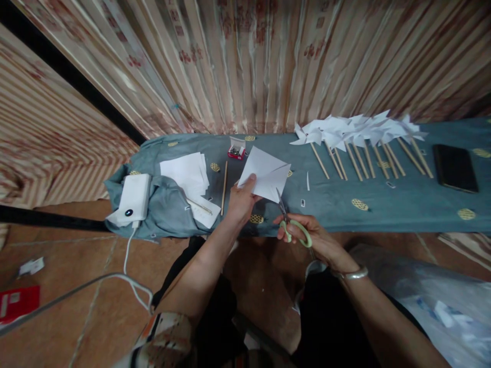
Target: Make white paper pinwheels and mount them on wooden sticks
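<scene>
My left hand (242,200) pinches the lower left edge of a square white paper (264,171), thumb on top, holding it over the cloth-covered table. A slit runs in from the paper's right corner. In my right hand (307,230) are scissors (283,207) with light green handles, their blades at the paper's bottom corner. Behind the paper, a small red box (237,149) stands with its lid up and small metal pieces inside. To the left lie a wooden stick (224,188) and a stack of white paper sheets (186,174).
Several white paper pinwheels (356,130) on wooden sticks lie in a row at the back right, beside a dark flat device (455,167). A white power bank (135,197) with a cable sits at the left end. A thin paper scrap (307,181) lies right of centre.
</scene>
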Available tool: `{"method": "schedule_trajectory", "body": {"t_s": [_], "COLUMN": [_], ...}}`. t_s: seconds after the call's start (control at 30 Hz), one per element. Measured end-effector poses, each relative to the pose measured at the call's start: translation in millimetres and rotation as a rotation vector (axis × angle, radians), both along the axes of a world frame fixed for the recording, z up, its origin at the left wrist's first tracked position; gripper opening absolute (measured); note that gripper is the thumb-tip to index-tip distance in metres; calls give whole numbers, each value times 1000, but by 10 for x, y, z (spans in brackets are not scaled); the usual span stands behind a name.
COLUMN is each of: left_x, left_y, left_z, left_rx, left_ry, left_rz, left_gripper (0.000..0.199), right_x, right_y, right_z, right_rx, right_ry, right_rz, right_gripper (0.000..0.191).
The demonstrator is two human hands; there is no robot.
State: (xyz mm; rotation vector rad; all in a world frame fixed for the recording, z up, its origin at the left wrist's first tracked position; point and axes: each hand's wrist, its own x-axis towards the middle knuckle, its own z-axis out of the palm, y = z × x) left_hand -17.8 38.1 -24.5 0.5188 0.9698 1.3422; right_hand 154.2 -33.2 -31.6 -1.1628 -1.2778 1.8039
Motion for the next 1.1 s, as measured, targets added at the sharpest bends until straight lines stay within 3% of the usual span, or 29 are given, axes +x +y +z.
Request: {"method": "schedule_trajectory", "body": {"t_s": [1.1], "left_x": [27], "left_y": [-20], "left_z": [-7], "left_rx": [-20], "left_ry": [14], "left_rz": [-9], "left_gripper": [30], "right_x": [-24], "right_y": [-6], "right_z": [27], "right_rx": [-25], "right_ry": [-29], "right_rz": [-47], "right_gripper": [43]}}
